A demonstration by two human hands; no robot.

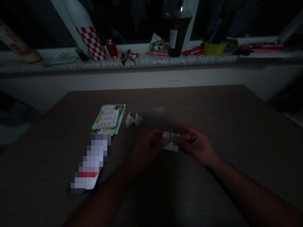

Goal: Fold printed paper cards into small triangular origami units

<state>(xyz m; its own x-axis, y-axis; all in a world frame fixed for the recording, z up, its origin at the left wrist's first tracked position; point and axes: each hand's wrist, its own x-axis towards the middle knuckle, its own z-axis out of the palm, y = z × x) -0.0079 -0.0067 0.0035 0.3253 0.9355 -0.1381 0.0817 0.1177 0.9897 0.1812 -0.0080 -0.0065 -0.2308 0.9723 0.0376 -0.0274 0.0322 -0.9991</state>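
Note:
A small folded paper square (170,145), printed in white, green and orange, is held between my two hands above the table. My left hand (149,145) pinches its left edge between thumb and fingers. On the opposite edge, my right hand (193,142) grips the paper with its thumb on top. Beyond my left hand stands a small folded paper piece with two points (134,120). Left of that lies a stack of printed paper sheets (109,118) with similar colours.
A phone (92,164) with a blurred-out lit screen lies left of my forearm on the wooden table (201,104). Along the stone windowsill (146,61) stand a red-checked bottle (91,42), a dark bottle (176,36), a yellow-based object (214,49) and several small items.

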